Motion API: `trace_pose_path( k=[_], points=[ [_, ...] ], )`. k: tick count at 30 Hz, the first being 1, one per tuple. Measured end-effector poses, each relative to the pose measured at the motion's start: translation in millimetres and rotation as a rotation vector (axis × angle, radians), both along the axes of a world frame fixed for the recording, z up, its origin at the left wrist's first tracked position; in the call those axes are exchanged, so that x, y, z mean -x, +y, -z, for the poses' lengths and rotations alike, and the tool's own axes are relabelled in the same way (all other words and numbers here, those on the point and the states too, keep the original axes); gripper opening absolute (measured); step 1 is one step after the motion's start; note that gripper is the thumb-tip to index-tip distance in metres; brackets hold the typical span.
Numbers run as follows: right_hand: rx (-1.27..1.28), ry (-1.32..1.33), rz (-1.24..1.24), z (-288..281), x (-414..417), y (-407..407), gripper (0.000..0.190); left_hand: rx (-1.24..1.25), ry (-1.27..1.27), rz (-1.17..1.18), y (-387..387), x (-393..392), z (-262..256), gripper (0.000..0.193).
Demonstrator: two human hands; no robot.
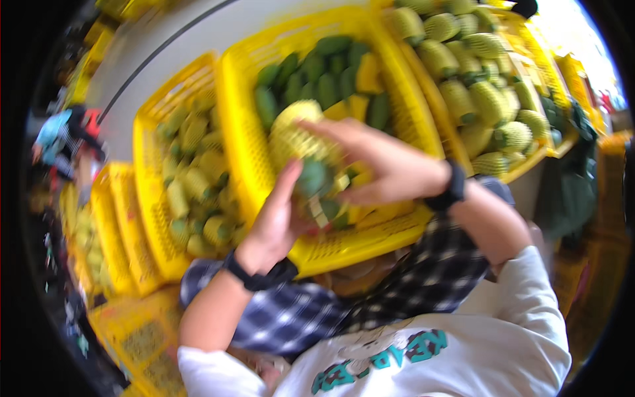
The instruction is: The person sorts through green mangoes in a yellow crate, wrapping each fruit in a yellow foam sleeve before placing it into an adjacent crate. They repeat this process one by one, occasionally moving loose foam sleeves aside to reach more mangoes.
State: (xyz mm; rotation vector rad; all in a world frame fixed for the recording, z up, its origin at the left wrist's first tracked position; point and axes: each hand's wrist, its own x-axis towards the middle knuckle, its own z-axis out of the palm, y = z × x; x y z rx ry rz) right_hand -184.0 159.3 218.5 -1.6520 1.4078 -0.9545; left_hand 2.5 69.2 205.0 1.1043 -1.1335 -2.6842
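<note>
A green oblong fruit (313,177), partly inside a yellow foam net sleeve (297,130), is held above the middle yellow plastic crate (238,149). My left hand (278,218) has hold of the fruit from the left, thumb raised along its side and the other fingers mostly hidden. Over the right side of the sleeve reaches my right hand (382,164), fingers spread; blur hides whether they grip the netting. Bare green fruits (317,74) lie in the crate beneath, with yellow pieces (369,74) among them, perhaps more sleeves.
To the left, another yellow crate (144,149) holds netted fruits (196,183). Larger netted fruits (466,74) fill a crate on the right. Stacked crates (116,223) stand farther left. Beyond them on the pale floor (163,64) is another person (57,134). My checked trousers (292,312) flank the middle crate's near edge.
</note>
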Motion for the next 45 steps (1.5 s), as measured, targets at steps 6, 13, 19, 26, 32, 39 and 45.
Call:
trace_pose_path(
  k=[6,13,19,26,32,39,45],
  points=[
    [0.077,-0.059,0.210,16,-30,-7,0.090,0.077,-0.035,0.020,-2,-9,2,0.066],
    [0.098,-0.800,0.367,29,-15,-13,0.056,0.179,0.103,0.132,-1,-4,13,0.054],
    [0.592,-1.357,0.725,-49,77,41,0.047,0.187,0.033,0.172,7,-2,3,0.038],
    [1.108,-1.260,1.329,-65,208,213,0.034,0.266,-0.025,0.219,1,-10,13,0.042],
    [1.083,-0.932,2.106,-67,293,326,0.027,0.272,-0.109,0.226,0,-10,23,0.043],
    [0.839,-0.860,1.706,-8,282,304,0.033,0.337,-0.168,0.187,9,-7,33,0.054],
    [0.796,-0.877,1.681,6,281,261,0.040,0.416,-0.289,0.160,20,-4,22,0.059]
  ],
)
